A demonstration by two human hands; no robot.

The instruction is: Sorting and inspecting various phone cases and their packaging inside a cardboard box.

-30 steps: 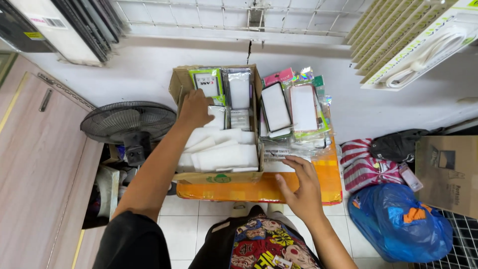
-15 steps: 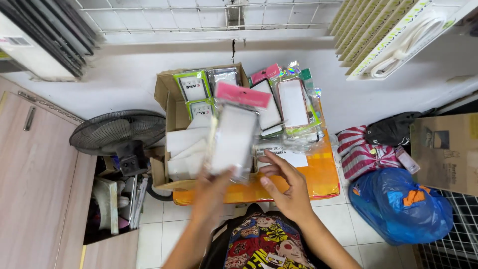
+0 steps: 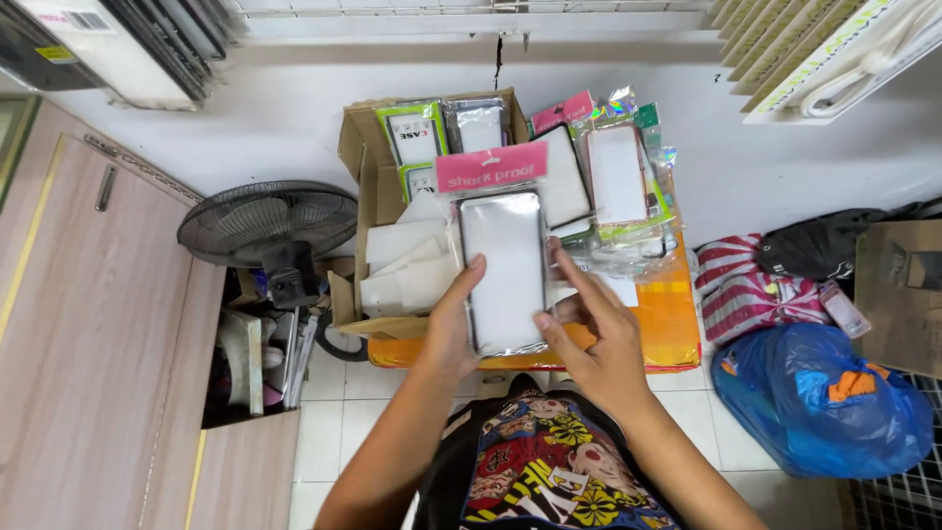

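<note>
the clear packet with the pink header card [image 3: 502,270] sits upright between your two hands, raised above the open cardboard box [image 3: 365,186] and the orange surface [image 3: 667,319]. your left hand [image 3: 449,329] closes on its left edge, thumb on the front and fingers hidden behind. your right hand [image 3: 599,339] is half open, fingers lying along the right edge and lower corner, steadying more than gripping. keep the hold on the edges, since the glossy film looks slippery and would likely bow if you squeeze the middle. support the lower corner so the header does not tip forward. just behind it stand more packets [image 3: 613,177] in a leaning row, with white sleeves [image 3: 407,260] in the box to the left; keep this one apart from them. a black fan [image 3: 267,224] and a blue bag [image 3: 819,397] sit well off to either side on the floor.
</note>
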